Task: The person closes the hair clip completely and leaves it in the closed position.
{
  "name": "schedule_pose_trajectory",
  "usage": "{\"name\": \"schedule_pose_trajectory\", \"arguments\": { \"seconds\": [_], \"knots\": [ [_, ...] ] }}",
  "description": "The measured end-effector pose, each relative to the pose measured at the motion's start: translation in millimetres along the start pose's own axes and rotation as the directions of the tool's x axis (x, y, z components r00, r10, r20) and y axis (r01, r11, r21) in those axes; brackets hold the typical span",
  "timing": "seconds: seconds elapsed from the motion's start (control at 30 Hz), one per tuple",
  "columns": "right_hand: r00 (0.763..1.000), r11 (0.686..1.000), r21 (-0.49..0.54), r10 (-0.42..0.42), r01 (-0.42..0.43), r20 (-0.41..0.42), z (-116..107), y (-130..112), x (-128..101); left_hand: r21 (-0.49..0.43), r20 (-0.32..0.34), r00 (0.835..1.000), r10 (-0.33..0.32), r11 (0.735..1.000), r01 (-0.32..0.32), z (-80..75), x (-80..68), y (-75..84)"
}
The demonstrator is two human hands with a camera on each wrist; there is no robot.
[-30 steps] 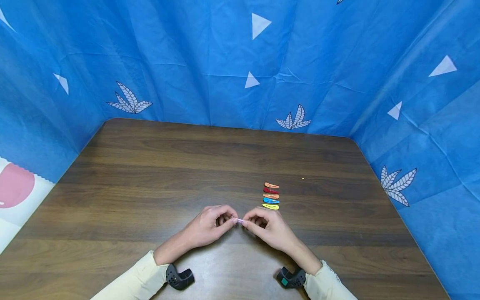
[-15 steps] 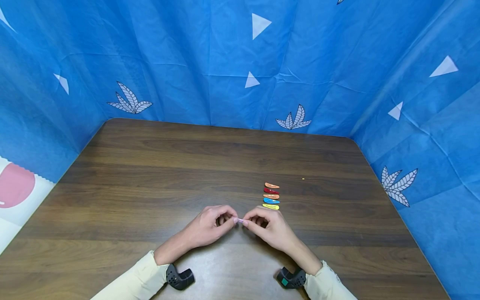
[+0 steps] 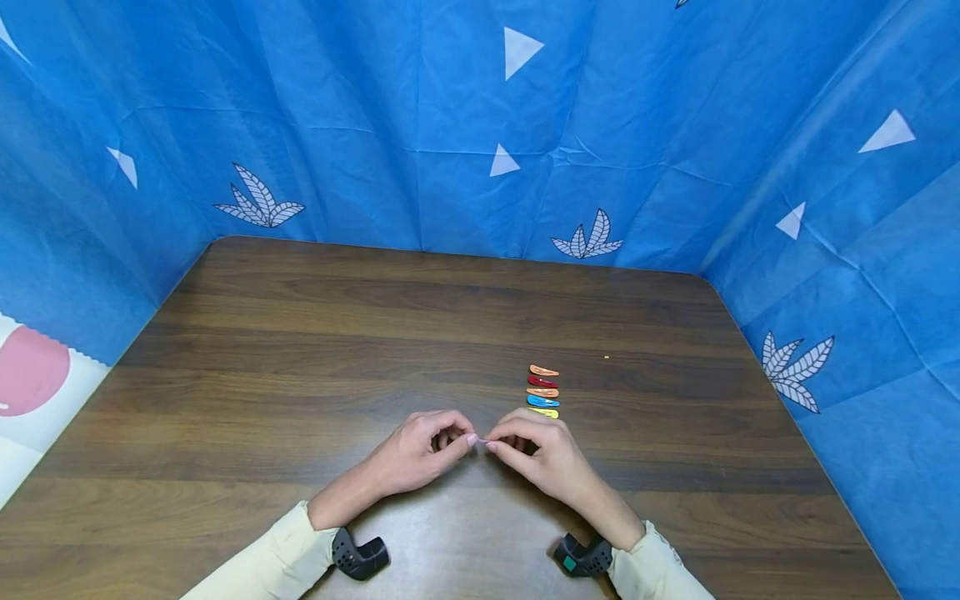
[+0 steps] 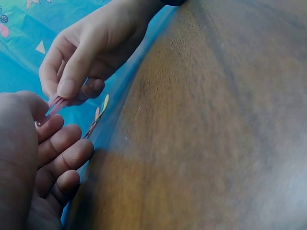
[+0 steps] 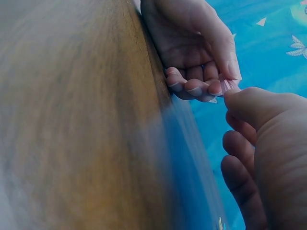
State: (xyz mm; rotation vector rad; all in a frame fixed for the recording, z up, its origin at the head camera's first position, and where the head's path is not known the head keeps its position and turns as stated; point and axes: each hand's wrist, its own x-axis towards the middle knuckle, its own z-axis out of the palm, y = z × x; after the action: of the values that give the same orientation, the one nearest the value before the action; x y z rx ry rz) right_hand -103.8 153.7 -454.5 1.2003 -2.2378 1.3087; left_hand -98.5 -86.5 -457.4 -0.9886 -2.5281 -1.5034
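Observation:
Both hands meet over the near middle of the wooden table (image 3: 300, 375). Between them is a small pink hair clip (image 3: 481, 441), pinched at one end by my left hand (image 3: 420, 450) and at the other by my right hand (image 3: 536, 454). The left wrist view shows the pink clip (image 4: 53, 106) between thumb and fingertips of both hands. In the right wrist view only its pink tip (image 5: 228, 86) shows. Just beyond my right hand lies a row of several hair clips (image 3: 542, 392): orange, red, orange, blue and yellow.
Blue patterned cloth (image 3: 465, 125) walls the table at the back and both sides. A tiny yellow speck (image 3: 606, 358) lies right of the clip row. Black wrist cameras (image 3: 360, 556) sit at both cuffs.
My right hand has edged slightly forward, now covering part of the yellow clip. The pink clip stays pinched between both hands.

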Motion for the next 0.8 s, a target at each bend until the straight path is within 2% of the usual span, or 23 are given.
{"name": "schedule_pose_trajectory", "arguments": {
  "seconds": [0.17,0.6,0.8],
  "knots": [
    [0.999,0.999,-0.014,-0.038,0.038,-0.027,0.1,1.2,-0.2,-0.001,-0.002,1.000,-0.004,1.000,0.004,-0.1,-0.4,0.5],
    [0.998,0.998,-0.030,-0.054,0.053,-0.040,0.0,1.3,0.1,-0.008,-0.010,1.000,-0.001,1.000,0.001,0.1,-0.4,1.1],
    [1.000,0.999,-0.039,-0.001,0.000,-0.022,0.0,0.6,-1.0,-0.027,-0.016,1.000,-0.006,1.000,0.005,-0.6,0.3,0.9]
  ]
}}
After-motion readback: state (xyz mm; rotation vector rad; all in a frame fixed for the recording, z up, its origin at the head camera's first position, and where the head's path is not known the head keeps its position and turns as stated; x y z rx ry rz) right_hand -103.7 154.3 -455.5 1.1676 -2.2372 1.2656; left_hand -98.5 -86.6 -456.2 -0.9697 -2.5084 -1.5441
